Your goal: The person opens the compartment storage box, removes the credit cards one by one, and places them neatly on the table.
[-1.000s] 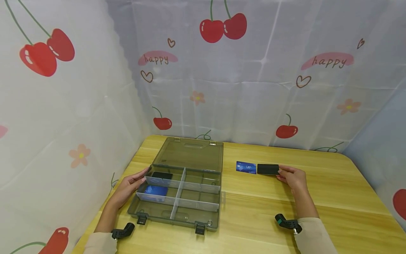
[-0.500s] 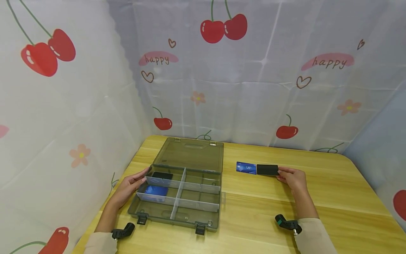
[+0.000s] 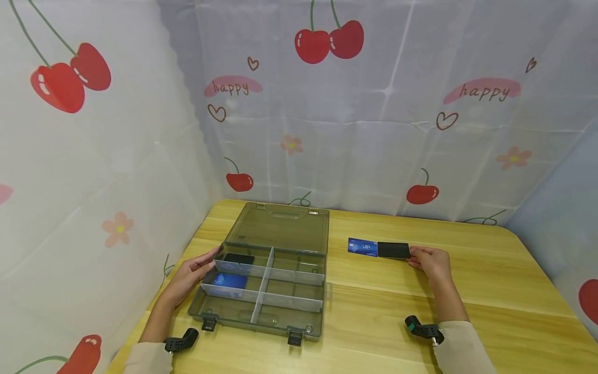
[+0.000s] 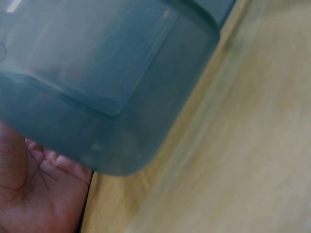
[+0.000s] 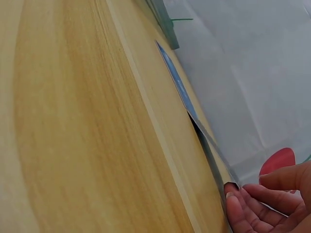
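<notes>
My right hand [image 3: 430, 262] pinches the right end of a flat black card [image 3: 393, 250] with thumb and fingertips. In line with it, on the left, lies a blue VIP card [image 3: 362, 247]; their short edges come together in the head view. From low down, the right wrist view shows the blue card [image 5: 177, 82] nearly edge-on. My left hand [image 3: 184, 280] rests against the left side of a smoky clear divided box [image 3: 289, 324], fingers reaching to its back corner. Inside the box, a black flat piece [image 3: 239, 258] lies in the back left compartment and a blue card [image 3: 229, 281] in the middle left one.
The box's lid [image 3: 282, 226] lies folded back on the wooden table [image 3: 374, 322]. Two latches [image 3: 295, 338] hang at its front. A printed cloth [image 3: 350, 145] surrounds the table's back and sides, close behind the lid.
The black card has shifted very slightly left with my right hand, and the narrow gap beside the blue VIP card has closed. My left hand and the box have stayed put.
</notes>
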Tool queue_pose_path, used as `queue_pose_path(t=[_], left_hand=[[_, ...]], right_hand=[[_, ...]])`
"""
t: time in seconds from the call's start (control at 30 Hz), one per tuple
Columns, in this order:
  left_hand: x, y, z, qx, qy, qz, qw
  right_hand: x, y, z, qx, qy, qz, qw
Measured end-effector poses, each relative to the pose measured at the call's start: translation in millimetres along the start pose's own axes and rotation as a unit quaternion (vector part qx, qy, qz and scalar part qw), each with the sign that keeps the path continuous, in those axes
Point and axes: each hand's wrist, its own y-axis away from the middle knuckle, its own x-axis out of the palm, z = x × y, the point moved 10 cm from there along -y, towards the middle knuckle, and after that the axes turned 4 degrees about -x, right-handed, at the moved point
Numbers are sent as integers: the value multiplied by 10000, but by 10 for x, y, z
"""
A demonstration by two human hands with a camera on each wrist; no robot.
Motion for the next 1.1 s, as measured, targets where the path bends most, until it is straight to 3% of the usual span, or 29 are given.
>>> queue_pose_path(t=[0.57, 1.1], left_hand=[[-4, -2, -3, 68, -47, 0, 10000], [6, 3, -32, 124, -62, 73, 9999]], right_hand=[[-28, 25, 73, -249, 524, -320, 9978], [-32, 43, 116, -260, 666, -335, 9969]])
